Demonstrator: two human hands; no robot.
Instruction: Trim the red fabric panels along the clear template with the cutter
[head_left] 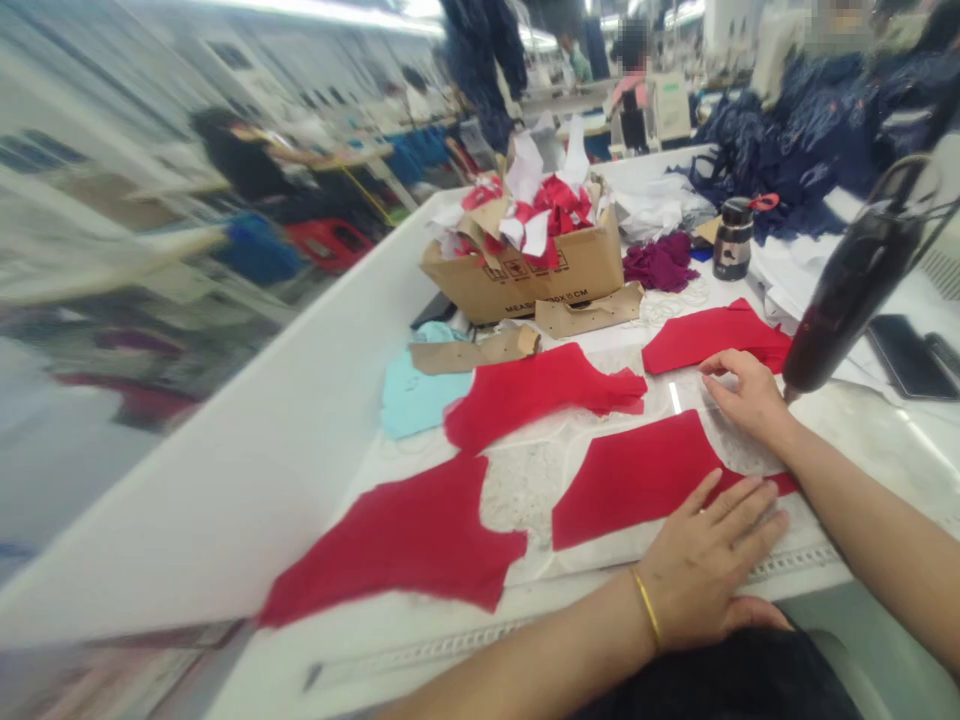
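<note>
My left hand (pixel 720 560), with a gold bracelet on the wrist, lies flat with fingers spread at the narrow end of a cut red fabric piece (pixel 637 480). Just beyond it, my right hand (pixel 750 395) has bent fingers held apart, close to the lower edge of another red piece (pixel 712 335); whether it touches the cloth I cannot tell. Two more red pieces, one in the middle (pixel 536 395) and one at the left front (pixel 397 535), lie flat on the white table (pixel 345 640). Behind my right hand a black cylindrical tool (pixel 855 290) points downward.
A cardboard box (pixel 525 275) of red and white scraps stands at the back. Pale blue fabric (pixel 420 395), brown card strips (pixel 589 312), purple cloth (pixel 660 263), a dark flask (pixel 733 240) and a phone (pixel 911 355) lie around. A raised white board (pixel 247 430) borders the left.
</note>
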